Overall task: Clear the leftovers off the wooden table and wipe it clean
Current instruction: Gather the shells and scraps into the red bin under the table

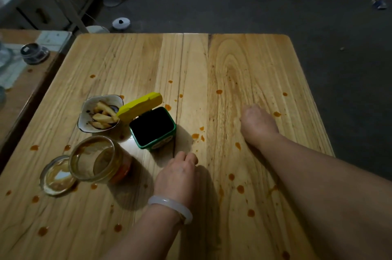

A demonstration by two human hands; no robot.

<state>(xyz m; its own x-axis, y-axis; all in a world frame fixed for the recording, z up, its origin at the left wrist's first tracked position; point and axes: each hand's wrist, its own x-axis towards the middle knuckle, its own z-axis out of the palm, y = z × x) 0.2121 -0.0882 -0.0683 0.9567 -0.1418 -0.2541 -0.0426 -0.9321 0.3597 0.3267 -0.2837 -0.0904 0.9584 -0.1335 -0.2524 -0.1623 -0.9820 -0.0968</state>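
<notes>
A wooden table [233, 64] is spattered with orange sauce drops [195, 135]. At its left stands a small white dish [84, 120] with leftover fries. Beside the dish sits a small green bin [156, 143] with a black liner and its yellow lid [141, 106] raised. A glass jar [93, 159] lies on its side, its lid [56, 177] flat next to it. My left hand [180, 172], with a pale bangle on the wrist, rests on the table just in front of the bin, fingers curled under. My right hand [257, 124] rests on the table to the right, fingers curled; I see nothing held.
A darker side table [23, 94] adjoins the left edge, with a small dark jar [34, 53] and clear plastic on it. Grey floor lies beyond the far and right edges, with a round white object [121, 23] and shelving legs at the back left.
</notes>
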